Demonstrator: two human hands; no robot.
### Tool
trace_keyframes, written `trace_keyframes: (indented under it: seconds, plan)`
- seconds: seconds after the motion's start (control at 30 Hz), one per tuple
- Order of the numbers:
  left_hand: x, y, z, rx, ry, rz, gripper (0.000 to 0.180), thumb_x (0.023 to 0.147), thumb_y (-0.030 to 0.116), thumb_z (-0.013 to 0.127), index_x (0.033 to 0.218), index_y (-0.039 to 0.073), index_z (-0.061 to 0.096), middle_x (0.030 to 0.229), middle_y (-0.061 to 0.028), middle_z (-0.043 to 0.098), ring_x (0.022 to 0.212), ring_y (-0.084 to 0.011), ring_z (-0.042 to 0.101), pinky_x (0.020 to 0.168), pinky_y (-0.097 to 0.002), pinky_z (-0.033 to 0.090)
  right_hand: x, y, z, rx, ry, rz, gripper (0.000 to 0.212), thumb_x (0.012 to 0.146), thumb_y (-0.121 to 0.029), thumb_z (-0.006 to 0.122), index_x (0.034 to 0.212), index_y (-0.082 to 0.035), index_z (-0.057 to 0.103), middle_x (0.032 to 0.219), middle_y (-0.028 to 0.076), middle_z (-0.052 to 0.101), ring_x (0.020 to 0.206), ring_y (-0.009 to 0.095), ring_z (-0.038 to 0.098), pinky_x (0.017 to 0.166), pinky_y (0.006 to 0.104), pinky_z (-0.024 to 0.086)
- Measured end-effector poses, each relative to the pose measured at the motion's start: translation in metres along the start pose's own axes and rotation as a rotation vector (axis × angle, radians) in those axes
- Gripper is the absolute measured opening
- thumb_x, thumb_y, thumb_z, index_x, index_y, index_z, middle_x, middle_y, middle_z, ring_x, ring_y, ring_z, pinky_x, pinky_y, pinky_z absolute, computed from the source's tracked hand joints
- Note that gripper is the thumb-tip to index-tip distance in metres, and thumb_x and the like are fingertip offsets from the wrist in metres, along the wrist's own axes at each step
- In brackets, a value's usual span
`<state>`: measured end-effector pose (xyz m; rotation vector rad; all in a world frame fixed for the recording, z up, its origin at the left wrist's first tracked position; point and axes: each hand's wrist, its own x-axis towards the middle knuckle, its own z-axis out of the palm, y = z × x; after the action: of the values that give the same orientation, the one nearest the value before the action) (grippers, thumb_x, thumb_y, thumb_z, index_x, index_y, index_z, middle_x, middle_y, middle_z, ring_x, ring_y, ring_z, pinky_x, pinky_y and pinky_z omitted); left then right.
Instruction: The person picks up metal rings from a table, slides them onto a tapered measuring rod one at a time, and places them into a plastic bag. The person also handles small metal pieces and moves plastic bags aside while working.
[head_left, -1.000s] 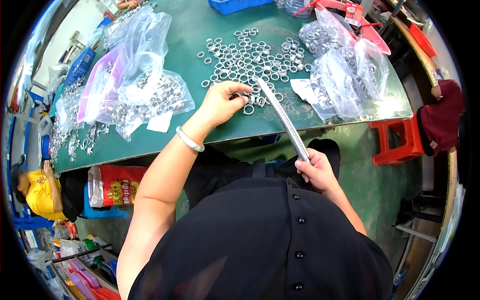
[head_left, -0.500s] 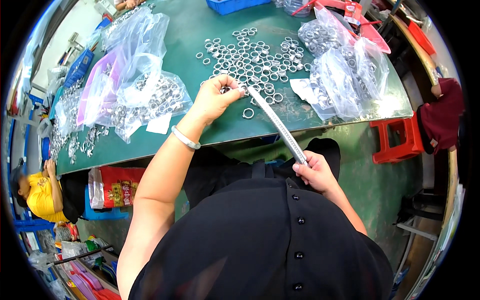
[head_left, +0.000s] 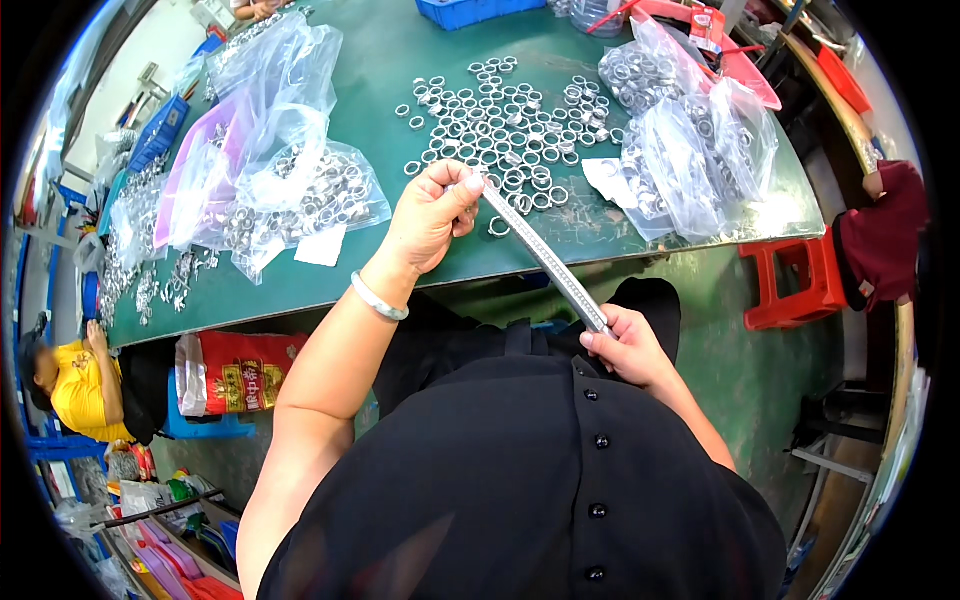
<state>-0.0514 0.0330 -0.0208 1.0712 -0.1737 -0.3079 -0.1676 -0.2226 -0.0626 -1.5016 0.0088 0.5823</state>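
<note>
My right hand (head_left: pixel 630 345) is closed round the thick end of a grey metal ring mandrel (head_left: pixel 545 258) with graduated markings, held slantwise in front of my body. At its thin upper end, my left hand (head_left: pixel 432 212) pinches with thumb and fingers; what they hold, if anything, is hidden. Many loose silver metal rings (head_left: pixel 513 158) lie spread on the green table (head_left: pixel 390 60) just beyond my left hand.
Clear bags of rings (head_left: pixel 340 190) lie at left by a purple tray (head_left: pixel 205 165). More bagged rings (head_left: pixel 660 150) lie at right. A blue bin (head_left: pixel 480 10) stands at the back. A red stool (head_left: pixel 795 280) is at right; a person in yellow (head_left: pixel 90 390) sits at left.
My left hand has drawn back from the loose rings toward me, and its fingertips are now at the mandrel's thin end. The mandrel's tip has shifted slightly left; my right hand is nearly still.
</note>
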Motion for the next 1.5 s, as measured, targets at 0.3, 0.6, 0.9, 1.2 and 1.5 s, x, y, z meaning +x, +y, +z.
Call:
trace_keyframes:
  seconds: [0.3,0.6,0.9,1.2,1.5]
  plan:
    - [-0.005,0.004,0.003,0.029,-0.043,-0.030,0.013,0.079,0.007,0.058,0.091,0.005,0.053,0.089,-0.0101,0.058,0.058,-0.0051,0.043,0.047,-0.0163,0.032,-0.004,-0.003,0.000,-0.001,-0.017,-0.004,0.013,0.077,-0.009,0.059,0.072,-0.008,0.048,0.056,-0.008,0.041,0.045,0.000,0.034,0.039,0.0173,0.027]
    - [-0.018,-0.012,0.016,-0.026,-0.103,-0.191,0.026,0.076,0.004,0.061,0.101,0.004,0.054,0.090,-0.0093,0.058,0.063,-0.0068,0.046,0.051,-0.0175,0.035,0.002,-0.010,0.006,-0.062,-0.014,-0.044,0.014,0.077,-0.009,0.058,0.069,-0.007,0.047,0.058,-0.008,0.039,0.053,0.001,0.031,0.046,0.0185,0.026]
    - [-0.024,-0.015,0.016,-0.026,-0.109,-0.210,0.028,0.078,0.007,0.060,0.105,0.001,0.055,0.079,-0.0012,0.054,0.058,-0.0057,0.040,0.050,-0.0174,0.032,0.004,-0.009,0.005,-0.112,0.010,-0.121,0.013,0.076,-0.009,0.059,0.069,-0.005,0.048,0.059,-0.007,0.037,0.055,0.002,0.031,0.048,0.0191,0.028]
    - [-0.027,-0.014,0.017,-0.025,-0.108,-0.207,0.026,0.080,0.007,0.058,0.104,0.000,0.055,0.074,0.0007,0.051,0.055,-0.0058,0.038,0.049,-0.0176,0.031,0.005,-0.005,0.006,-0.172,0.023,-0.181,0.014,0.076,-0.010,0.059,0.069,-0.005,0.048,0.058,-0.006,0.036,0.055,0.003,0.032,0.048,0.0198,0.029]
    - [-0.028,-0.015,0.016,0.014,-0.097,-0.218,0.024,0.080,0.009,0.058,0.103,0.001,0.056,0.072,0.0022,0.051,0.053,-0.0044,0.035,0.047,-0.0167,0.028,0.006,-0.003,0.004,-0.172,0.002,-0.147,0.014,0.076,-0.010,0.060,0.069,-0.005,0.048,0.058,-0.007,0.037,0.055,0.003,0.032,0.048,0.0195,0.028]
